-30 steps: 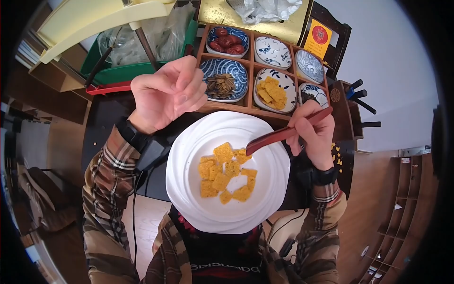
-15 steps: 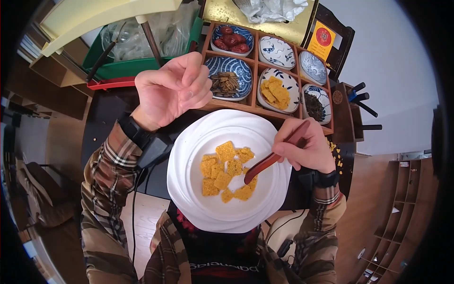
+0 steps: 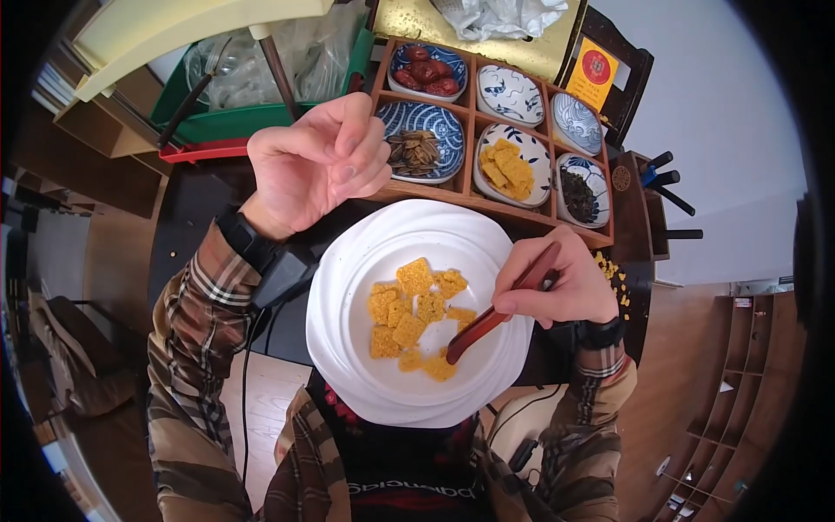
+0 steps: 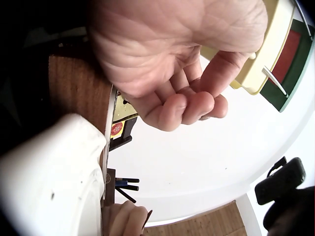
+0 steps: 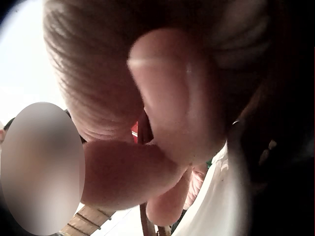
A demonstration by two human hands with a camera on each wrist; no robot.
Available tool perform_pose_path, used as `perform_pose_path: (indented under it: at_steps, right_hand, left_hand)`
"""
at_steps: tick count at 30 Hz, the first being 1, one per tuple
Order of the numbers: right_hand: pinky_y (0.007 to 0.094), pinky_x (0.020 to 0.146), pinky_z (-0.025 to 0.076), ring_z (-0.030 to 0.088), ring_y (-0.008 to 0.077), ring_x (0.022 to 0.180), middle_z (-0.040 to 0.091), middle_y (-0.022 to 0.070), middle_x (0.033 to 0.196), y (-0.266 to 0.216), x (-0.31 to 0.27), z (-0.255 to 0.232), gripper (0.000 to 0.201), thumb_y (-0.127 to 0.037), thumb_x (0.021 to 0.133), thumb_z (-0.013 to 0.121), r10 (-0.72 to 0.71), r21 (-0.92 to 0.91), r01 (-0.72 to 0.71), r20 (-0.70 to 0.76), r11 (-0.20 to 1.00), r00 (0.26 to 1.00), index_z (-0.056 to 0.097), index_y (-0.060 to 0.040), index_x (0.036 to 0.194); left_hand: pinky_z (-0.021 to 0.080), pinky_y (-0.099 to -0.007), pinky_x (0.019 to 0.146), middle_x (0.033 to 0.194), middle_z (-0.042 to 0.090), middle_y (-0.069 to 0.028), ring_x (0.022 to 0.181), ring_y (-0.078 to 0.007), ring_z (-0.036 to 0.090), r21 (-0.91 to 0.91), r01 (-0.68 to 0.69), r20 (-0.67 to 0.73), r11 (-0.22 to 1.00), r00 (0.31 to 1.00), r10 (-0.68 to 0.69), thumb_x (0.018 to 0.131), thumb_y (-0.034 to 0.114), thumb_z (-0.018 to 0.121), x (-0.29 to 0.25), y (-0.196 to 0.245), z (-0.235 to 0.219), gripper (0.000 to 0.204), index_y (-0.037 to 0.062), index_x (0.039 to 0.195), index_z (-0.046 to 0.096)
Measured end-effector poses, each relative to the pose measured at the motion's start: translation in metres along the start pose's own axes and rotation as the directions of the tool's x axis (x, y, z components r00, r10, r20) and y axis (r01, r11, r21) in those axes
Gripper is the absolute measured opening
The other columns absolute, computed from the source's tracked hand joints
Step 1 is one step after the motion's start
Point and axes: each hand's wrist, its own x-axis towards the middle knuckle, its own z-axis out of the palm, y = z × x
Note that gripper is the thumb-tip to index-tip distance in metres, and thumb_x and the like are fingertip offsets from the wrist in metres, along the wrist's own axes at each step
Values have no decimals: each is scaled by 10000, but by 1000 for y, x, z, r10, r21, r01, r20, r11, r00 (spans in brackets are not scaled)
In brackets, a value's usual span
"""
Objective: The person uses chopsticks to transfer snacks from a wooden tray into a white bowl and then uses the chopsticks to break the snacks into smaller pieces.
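My right hand (image 3: 561, 283) grips reddish-brown wooden tongs (image 3: 487, 326) over the right rim of a white plate (image 3: 335, 348). The tongs' tips reach down to a yellow crisp (image 3: 439, 369) at the lower right of the plate's hollow. Several more square yellow crisps (image 3: 413, 304) lie grouped there, some overlapping. In the right wrist view, curled fingers (image 5: 177, 98) fill most of the picture and hide most of the tongs. My left hand (image 3: 317, 165) is raised left of the plate, its fingers loosely curled with nothing in them; the left wrist view shows its palm (image 4: 147, 54).
Behind the plate stands a divided wooden tray (image 3: 470, 113) of patterned bowls with red dates (image 3: 428, 71), seeds (image 3: 413, 155), yellow crisps (image 3: 506, 170) and dark leaves (image 3: 577, 193). A green-and-red bin (image 3: 252, 130) is at back left. Yellow crumbs (image 3: 616, 278) lie at right.
My right hand has come down, bringing the tongs' tips from the upper right crisps to the lower right ones. The crisp at the tips has shifted slightly toward me. The left hand keeps its pose.
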Motion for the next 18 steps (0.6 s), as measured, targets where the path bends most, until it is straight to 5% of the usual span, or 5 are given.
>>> perform_pose_path:
  at_steps: [10, 13, 15, 18]
  right_hand:
    - [209, 516, 404, 581, 64, 590, 704, 58, 841, 1, 1, 3, 80, -21, 839, 772, -39, 15, 39, -10, 999, 999, 727, 37, 871]
    - [210, 521, 411, 578, 69, 583, 693, 52, 835, 14, 4, 6, 66, -29, 871, 745, -126, 11, 131, -191, 991, 973, 711, 27, 861]
    - [201, 522, 412, 568, 60, 575, 666, 32, 769, 28, 7, 8, 92, -54, 905, 721, -299, -49, 328, -553, 944, 778, 685, 7, 846]
    - [188, 523, 404, 550, 42, 563, 643, 20, 723, 31, 7, 5, 121, -77, 929, 709, -371, -114, 392, -631, 913, 681, 662, -13, 838]
  left_hand:
    - [317, -275, 524, 633, 472, -34, 541, -134, 395, 0, 7, 17, 1000, 1000, -7, 792, 104, 523, -1, 1, -3, 82, 74, 756, 455]
    - [320, -287, 562, 650, 479, -44, 575, -138, 407, -24, 20, 34, 1000, 999, -19, 776, 109, 501, -2, 1, -3, 58, 62, 773, 466]
    - [320, -288, 564, 650, 478, -44, 575, -138, 407, -30, 22, 33, 999, 999, -21, 776, 109, 501, -1, 1, -1, 58, 62, 773, 467]
    - [314, -267, 493, 612, 460, -24, 505, -132, 382, 8, -4, -26, 1000, 1000, 4, 808, 104, 545, 0, 0, 2, 124, 86, 736, 445]
